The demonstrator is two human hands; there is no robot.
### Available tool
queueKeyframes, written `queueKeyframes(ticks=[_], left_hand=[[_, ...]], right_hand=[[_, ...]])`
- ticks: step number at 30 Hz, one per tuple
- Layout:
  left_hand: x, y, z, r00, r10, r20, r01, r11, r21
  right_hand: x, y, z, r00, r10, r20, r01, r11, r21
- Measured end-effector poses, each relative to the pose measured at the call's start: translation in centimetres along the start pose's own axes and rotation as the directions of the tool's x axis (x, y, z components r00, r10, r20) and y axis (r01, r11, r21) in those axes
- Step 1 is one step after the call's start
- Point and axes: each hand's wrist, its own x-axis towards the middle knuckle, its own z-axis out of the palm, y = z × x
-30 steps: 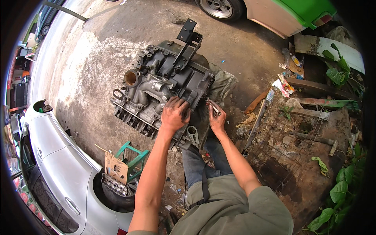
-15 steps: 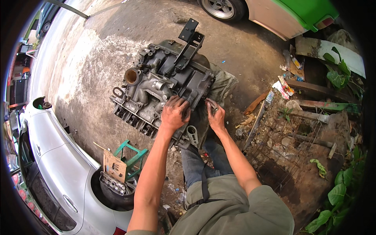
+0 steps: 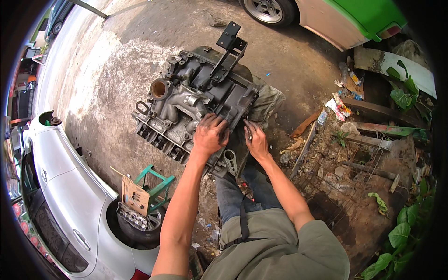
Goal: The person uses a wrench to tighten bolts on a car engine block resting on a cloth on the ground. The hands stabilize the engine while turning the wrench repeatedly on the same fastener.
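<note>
A greasy, dark engine [image 3: 186, 100] stands before me, with a cast metal manifold [image 3: 177, 103] and a round brown-lined opening on its top. My left hand [image 3: 211, 134] lies closed on its near side, fingers curled over the metal next to the manifold's end. Just to the right, my right hand [image 3: 255, 140] is closed at the engine's near right edge, its fingertips bunched together in a pinch. Whatever sits between those fingers is too small or hidden to name. Below the left hand, a flat metal bracket with an oval hole [image 3: 230, 161] sticks out from the engine.
A dirty cloth [image 3: 268, 100] hangs beneath the engine's right side. At left stands a silver car [image 3: 70, 186], with a green stool [image 3: 161, 186] near its wheel. Rubble, planks [image 3: 373, 109] and litter cover the right. A green and cream vehicle [image 3: 333, 21] stands at the back.
My right hand has turned slightly, showing more of its back, and its fingertips have shifted a little at the engine's edge. The left hand keeps its place. The whole view has shifted slightly.
</note>
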Motion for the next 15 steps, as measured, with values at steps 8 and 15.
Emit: queueKeyframes(ticks=[8,15], left_hand=[[0.0,0.0,0.1,1.0,-0.004,-0.008,0.004,1.0,-0.002],[0.0,0.0,0.1,1.0,-0.002,-0.003,0.002,1.0,0.007]], right_hand=[[-0.2,-0.3,0.9,0.998,-0.025,0.064,0.026,0.999,-0.02],[1.4,0.6,0.5,0.999,-0.025,0.043,0.024,1.0,0.005]])
